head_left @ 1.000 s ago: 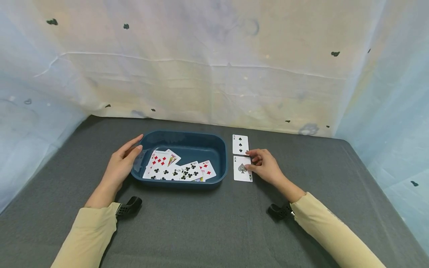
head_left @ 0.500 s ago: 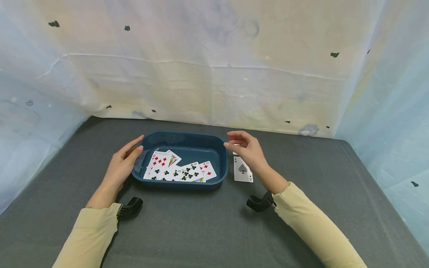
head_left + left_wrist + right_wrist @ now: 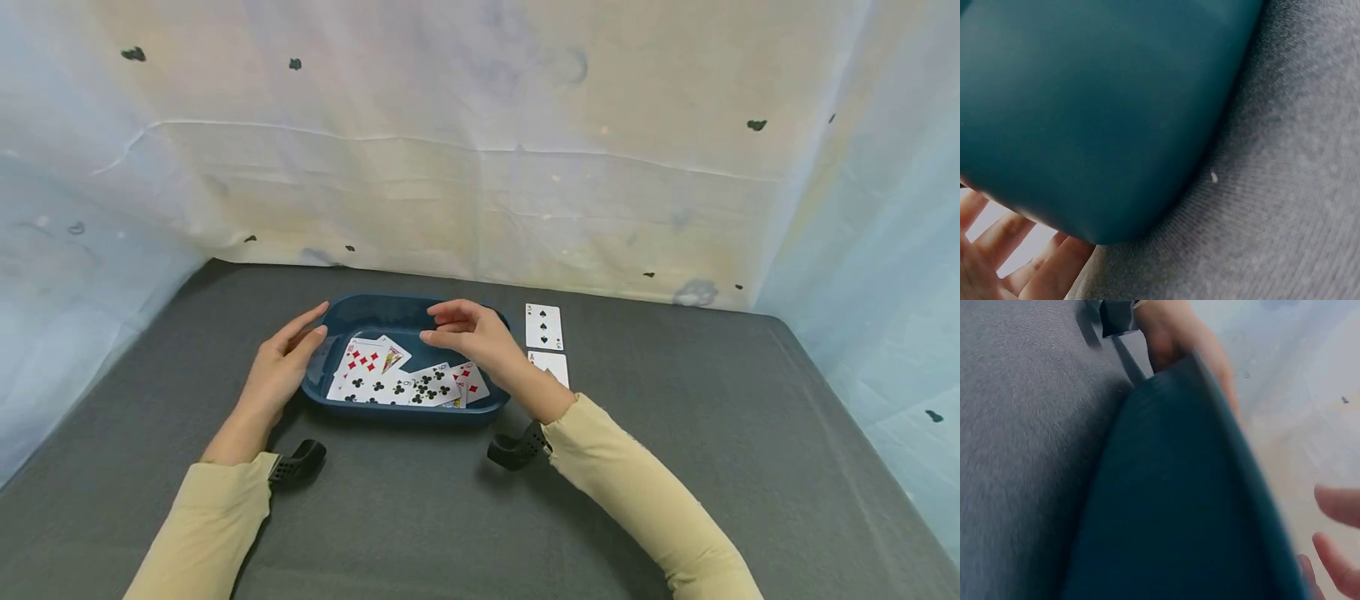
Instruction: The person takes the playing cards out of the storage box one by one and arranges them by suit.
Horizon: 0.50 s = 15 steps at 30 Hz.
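Note:
A dark blue rectangular tray (image 3: pixel 405 412) lies on the grey cloth, with several face-up playing cards (image 3: pixel 366 358) overlapping along its near side, diamonds and clubs among them. My left hand (image 3: pixel 277 371) rests against the tray's left end, its fingers spread along the outside; these fingers (image 3: pixel 1054 269) also show in the left wrist view. Over the tray's right half hovers my right hand (image 3: pixel 480 337), fingers loosely bent and holding nothing. Right of the tray lie a three of spades (image 3: pixel 543 327) and, below it, an ace of spades (image 3: pixel 551 363), partly hidden by my right wrist.
Grey cloth (image 3: pixel 420 525) covers the table. A pale patterned curtain (image 3: pixel 480 200) hangs behind it and along both sides. Each wrist wears a black camera mount, such as the right one (image 3: pixel 516 450).
My right hand has left the ace of spades and moved left over the tray, uncovering the three of spades. The left hand stays at the tray's end.

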{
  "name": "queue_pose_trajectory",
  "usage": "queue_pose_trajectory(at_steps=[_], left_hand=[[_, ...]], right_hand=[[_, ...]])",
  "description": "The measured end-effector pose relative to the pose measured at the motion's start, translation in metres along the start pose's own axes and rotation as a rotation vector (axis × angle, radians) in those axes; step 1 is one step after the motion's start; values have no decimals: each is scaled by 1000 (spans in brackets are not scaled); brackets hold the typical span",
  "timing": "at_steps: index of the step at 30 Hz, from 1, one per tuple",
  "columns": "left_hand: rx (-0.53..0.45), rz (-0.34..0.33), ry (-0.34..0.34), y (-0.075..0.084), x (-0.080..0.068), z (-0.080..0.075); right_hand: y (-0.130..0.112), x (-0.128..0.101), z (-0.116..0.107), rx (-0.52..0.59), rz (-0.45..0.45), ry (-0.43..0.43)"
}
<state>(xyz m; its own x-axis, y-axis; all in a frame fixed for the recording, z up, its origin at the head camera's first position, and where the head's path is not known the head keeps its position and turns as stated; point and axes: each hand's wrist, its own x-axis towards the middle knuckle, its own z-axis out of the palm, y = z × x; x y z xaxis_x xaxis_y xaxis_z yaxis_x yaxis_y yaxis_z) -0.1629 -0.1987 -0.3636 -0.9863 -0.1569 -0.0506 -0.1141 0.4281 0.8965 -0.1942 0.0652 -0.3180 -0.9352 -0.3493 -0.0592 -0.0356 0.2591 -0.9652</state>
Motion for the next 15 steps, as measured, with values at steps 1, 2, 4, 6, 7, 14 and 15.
queue_pose_trajectory(at_steps=[1,2,4,6,7,14,15], left_hand=[[0,1,-1,0,0,0],[-1,3,-3,0,-1,0],[-3,9,-6,1,-1,1],[-5,18,-8,2,-1,1],[-6,23,-10,2,-1,1],[-8,18,-6,0,0,0],[-6,15,-6,0,0,0]], right_hand=[[1,2,4,-2,10,-18],[2,4,7,-5,20,-33],[5,6,12,-23,35,-63],[7,8,15,-49,49,-91],[7,9,16,-67,56,-104],[10,11,18,-202,91,-174],[11,11,18,-223,91,-184]])
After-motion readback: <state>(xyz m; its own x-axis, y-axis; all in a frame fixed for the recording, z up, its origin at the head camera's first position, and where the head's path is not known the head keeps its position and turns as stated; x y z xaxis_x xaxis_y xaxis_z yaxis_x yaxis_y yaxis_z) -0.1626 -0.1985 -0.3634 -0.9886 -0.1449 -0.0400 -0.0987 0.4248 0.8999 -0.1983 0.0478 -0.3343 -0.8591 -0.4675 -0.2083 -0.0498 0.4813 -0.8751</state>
